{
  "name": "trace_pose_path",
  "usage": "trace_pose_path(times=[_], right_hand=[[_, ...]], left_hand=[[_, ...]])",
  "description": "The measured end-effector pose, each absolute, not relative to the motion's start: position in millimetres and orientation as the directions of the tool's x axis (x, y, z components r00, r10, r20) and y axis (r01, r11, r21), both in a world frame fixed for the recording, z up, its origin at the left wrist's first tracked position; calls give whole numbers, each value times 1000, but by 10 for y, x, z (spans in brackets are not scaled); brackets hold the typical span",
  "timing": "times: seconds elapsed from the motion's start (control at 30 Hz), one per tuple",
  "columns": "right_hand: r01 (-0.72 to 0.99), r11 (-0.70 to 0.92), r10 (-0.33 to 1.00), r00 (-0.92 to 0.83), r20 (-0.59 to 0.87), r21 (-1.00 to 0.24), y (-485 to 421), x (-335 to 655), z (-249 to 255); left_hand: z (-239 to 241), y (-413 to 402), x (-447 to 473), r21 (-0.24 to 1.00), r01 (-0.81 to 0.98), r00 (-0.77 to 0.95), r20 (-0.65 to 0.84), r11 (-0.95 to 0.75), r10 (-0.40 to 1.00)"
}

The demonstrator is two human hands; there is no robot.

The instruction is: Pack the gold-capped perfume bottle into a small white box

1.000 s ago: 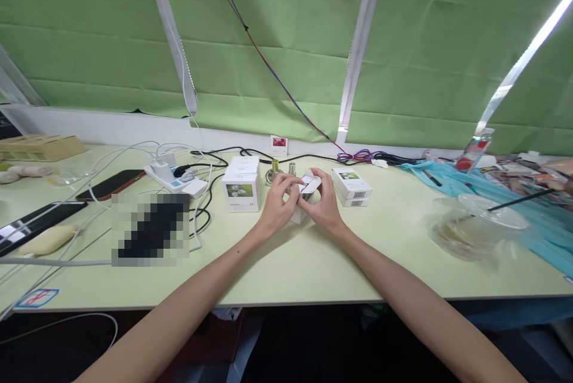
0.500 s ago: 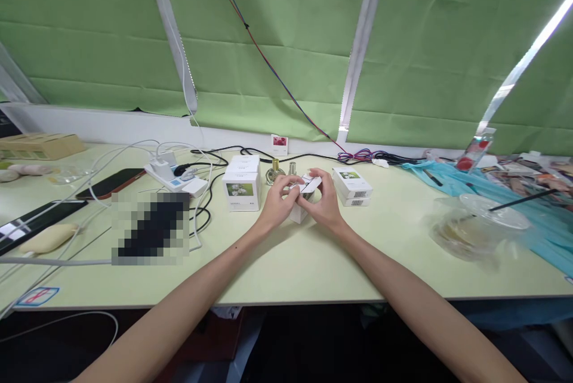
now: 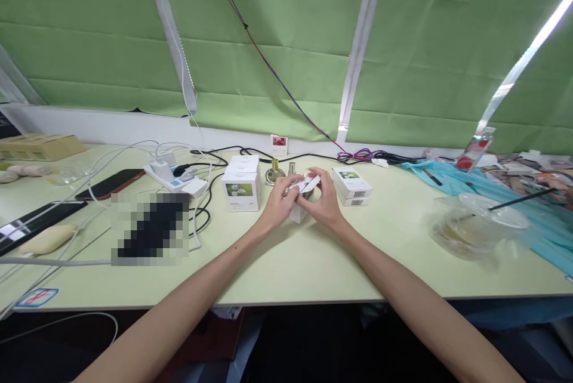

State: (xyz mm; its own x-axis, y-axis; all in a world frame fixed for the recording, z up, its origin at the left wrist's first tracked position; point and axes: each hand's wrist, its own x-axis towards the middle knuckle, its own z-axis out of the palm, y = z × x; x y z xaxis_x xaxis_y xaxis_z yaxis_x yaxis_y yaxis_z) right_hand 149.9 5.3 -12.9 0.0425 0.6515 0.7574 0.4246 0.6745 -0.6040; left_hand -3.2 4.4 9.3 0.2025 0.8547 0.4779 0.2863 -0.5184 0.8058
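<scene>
Both hands are closed around one small white box (image 3: pixel 297 214), which stands on the table in front of me. My left hand (image 3: pixel 278 203) grips its left side, thumb near the top. On the other side my right hand (image 3: pixel 325 203) has its fingers at a raised white flap at the top. Much of the box is hidden by my fingers. Just behind stand a round glass bottle with a gold neck (image 3: pixel 274 173) and a smaller metallic-topped piece (image 3: pixel 292 169). White boxes with a flower picture (image 3: pixel 242 195) stand to the left; two more boxes (image 3: pixel 352 186) lie stacked to the right.
A power strip (image 3: pixel 172 177) with tangled cables, phones (image 3: pixel 111 184) and a yellowish case (image 3: pixel 49 238) occupy the left. At right are a lidded plastic cup (image 3: pixel 474 231) with a black straw, blue plastic (image 3: pixel 514 210) and a clear bottle (image 3: pixel 475 150). A small picture card (image 3: pixel 279 145) leans at the back.
The flap at the top of the box has tilted slightly under my right fingers. Both hands stay in nearly the same place. Another person's hand appears at the far right edge.
</scene>
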Motion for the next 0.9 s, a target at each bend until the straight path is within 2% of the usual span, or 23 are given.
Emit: trace_pose_path(times=[0.27,0.6,0.9], right_hand=[[419,662,667,50,744,-621,29,1491,-117],[394,651,694,35,719,-649,3,1502,-106],[455,647,678,23,735,-612,-9,1518,-85]], left_hand=[[80,36,-29,800,325,209,459,-504,863],[111,42,-37,798,287,294,453,-530,841],[134,17,-25,801,268,333,444,-535,832]])
